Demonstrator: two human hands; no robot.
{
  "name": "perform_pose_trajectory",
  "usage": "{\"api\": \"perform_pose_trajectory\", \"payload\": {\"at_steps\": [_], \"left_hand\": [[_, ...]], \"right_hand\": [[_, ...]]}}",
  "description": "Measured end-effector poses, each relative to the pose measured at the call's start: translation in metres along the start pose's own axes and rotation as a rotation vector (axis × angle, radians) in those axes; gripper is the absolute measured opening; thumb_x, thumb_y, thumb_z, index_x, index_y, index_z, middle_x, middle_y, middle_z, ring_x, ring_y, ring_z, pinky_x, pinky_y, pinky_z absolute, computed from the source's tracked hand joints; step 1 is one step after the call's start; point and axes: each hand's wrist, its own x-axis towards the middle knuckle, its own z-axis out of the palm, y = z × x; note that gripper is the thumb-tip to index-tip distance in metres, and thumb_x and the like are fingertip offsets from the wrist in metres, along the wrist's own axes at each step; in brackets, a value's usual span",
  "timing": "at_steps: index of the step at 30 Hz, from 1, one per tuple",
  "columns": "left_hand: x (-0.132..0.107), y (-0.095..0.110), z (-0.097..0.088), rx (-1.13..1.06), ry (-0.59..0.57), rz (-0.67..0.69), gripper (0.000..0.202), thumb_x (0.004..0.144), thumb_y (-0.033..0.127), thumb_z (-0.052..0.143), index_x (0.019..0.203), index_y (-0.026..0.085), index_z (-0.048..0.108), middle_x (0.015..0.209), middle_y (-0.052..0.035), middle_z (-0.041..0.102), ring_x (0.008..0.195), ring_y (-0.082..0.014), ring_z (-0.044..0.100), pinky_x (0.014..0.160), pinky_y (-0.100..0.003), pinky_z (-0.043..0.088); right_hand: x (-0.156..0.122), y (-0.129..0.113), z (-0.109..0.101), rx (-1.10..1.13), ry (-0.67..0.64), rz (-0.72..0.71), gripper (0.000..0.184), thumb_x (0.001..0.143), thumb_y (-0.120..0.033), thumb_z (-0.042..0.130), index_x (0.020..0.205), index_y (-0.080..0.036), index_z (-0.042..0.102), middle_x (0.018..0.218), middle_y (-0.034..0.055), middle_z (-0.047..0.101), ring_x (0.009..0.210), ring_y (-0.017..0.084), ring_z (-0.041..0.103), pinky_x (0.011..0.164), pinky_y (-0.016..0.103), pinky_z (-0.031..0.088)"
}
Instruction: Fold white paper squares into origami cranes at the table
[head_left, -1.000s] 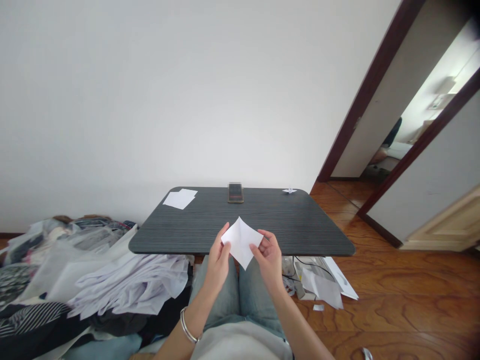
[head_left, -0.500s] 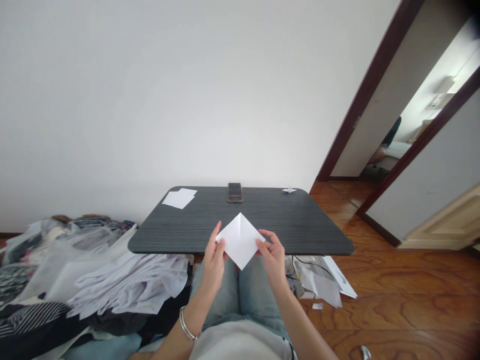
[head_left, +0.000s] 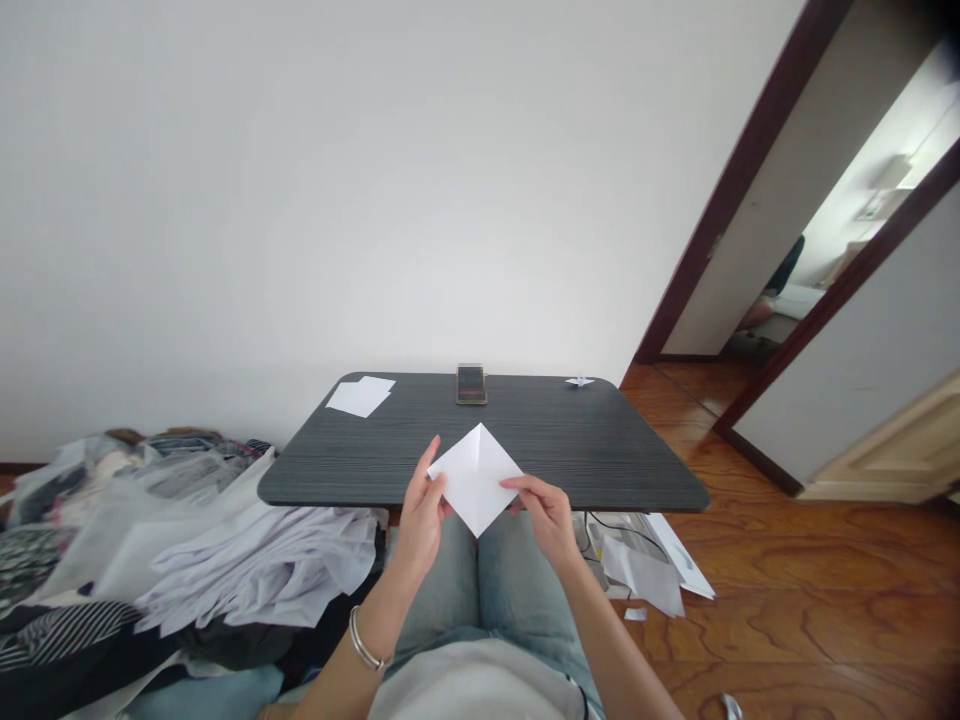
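A white paper square [head_left: 475, 480], turned as a diamond with a fold line down its middle, is held flat above the person's lap [head_left: 480, 590], overlapping the near edge of a dark table [head_left: 600, 470] in view. The left hand [head_left: 421, 520] and right hand [head_left: 544, 515] stay apart, each gripping one side of it. On the table lie a phone [head_left: 471, 385], loose white sheets [head_left: 358, 397] and a tiny paper bird [head_left: 579, 381]. Clothes [head_left: 255, 570] heap on the left, beside the wooden floor [head_left: 787, 580].
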Motion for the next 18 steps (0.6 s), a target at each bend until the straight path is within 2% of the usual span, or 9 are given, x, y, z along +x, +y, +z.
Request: {"api": "perform_pose_trajectory", "payload": {"at_steps": [4,6,9,11,13,15,16,18], "left_hand": [[-0.003,0.007,-0.001,0.093,-0.033,-0.029,0.065,0.077,0.031,0.06,0.136,0.025,0.033,0.067,0.0038,0.058,0.057,-0.0088,0.051,0.056,-0.018,0.044],[-0.004,0.007,-0.002,0.133,-0.066,-0.038,0.067,0.078,0.032,0.059,0.138,0.028,0.029,0.069,0.0032,0.06,0.058,-0.0102,0.052,0.057,-0.02,0.046],[-0.003,0.008,-0.006,0.202,-0.134,-0.035,0.072,0.078,0.033,0.058,0.139,0.035,0.02,0.079,0.0014,0.065,0.062,-0.0129,0.056,0.058,-0.023,0.049],[-0.001,0.012,-0.011,0.264,-0.17,0.001,0.066,0.077,0.032,0.06,0.136,0.034,0.032,0.085,-0.0018,0.065,0.066,-0.0147,0.058,0.059,-0.024,0.05],[0.002,0.018,-0.018,0.353,-0.242,0.036,0.037,0.075,0.032,0.062,0.111,0.023,0.061,0.093,-0.0064,0.064,0.074,-0.0177,0.059,0.061,-0.026,0.051],[0.004,0.025,-0.026,0.434,-0.372,0.06,0.023,0.073,0.03,0.064,0.092,0.018,0.07,0.098,-0.0084,0.062,0.081,-0.0196,0.059,0.065,-0.027,0.052],[0.006,0.028,-0.029,0.472,-0.442,0.057,0.026,0.068,0.027,0.069,0.092,0.018,0.07,0.098,-0.0087,0.062,0.084,-0.0208,0.059,0.067,-0.028,0.052],[0.008,0.032,-0.035,0.561,-0.497,0.087,0.04,0.057,0.022,0.077,0.096,0.02,0.069,0.101,-0.0084,0.062,0.085,-0.0219,0.06,0.068,-0.029,0.053]], "right_hand": [[0.003,-0.011,-0.015,-0.07,-0.219,-0.064,0.031,0.075,-0.014,0.046,0.09,-0.024,0.072,0.08,0.0026,0.064,0.064,0.015,0.056,0.057,0.026,0.046],[0.003,-0.014,-0.018,-0.142,-0.262,-0.078,0.033,0.074,-0.011,0.048,0.093,-0.024,0.071,0.086,0.0039,0.066,0.072,0.017,0.059,0.06,0.027,0.047],[0.004,-0.011,-0.019,-0.187,-0.248,-0.099,0.028,0.075,-0.013,0.054,0.094,-0.024,0.071,0.087,0.0053,0.067,0.075,0.018,0.061,0.059,0.026,0.047],[0.004,-0.007,-0.019,-0.176,-0.226,-0.095,0.022,0.074,-0.016,0.059,0.091,-0.024,0.072,0.084,0.0054,0.068,0.073,0.018,0.062,0.058,0.026,0.048],[0.003,-0.004,-0.02,-0.154,-0.209,-0.083,0.017,0.073,-0.02,0.064,0.088,-0.024,0.072,0.082,0.0053,0.068,0.072,0.019,0.063,0.058,0.027,0.049],[0.003,-0.002,-0.02,-0.13,-0.191,-0.072,0.014,0.071,-0.022,0.067,0.084,-0.023,0.073,0.08,0.0053,0.068,0.07,0.019,0.063,0.058,0.027,0.049],[0.003,-0.002,-0.02,-0.12,-0.185,-0.068,0.013,0.071,-0.023,0.068,0.083,-0.023,0.073,0.079,0.0051,0.068,0.069,0.019,0.063,0.057,0.027,0.048],[0.002,-0.003,-0.019,-0.1,-0.187,-0.066,0.012,0.07,-0.025,0.069,0.081,-0.024,0.073,0.077,0.0047,0.069,0.067,0.019,0.063,0.057,0.027,0.048]]}}
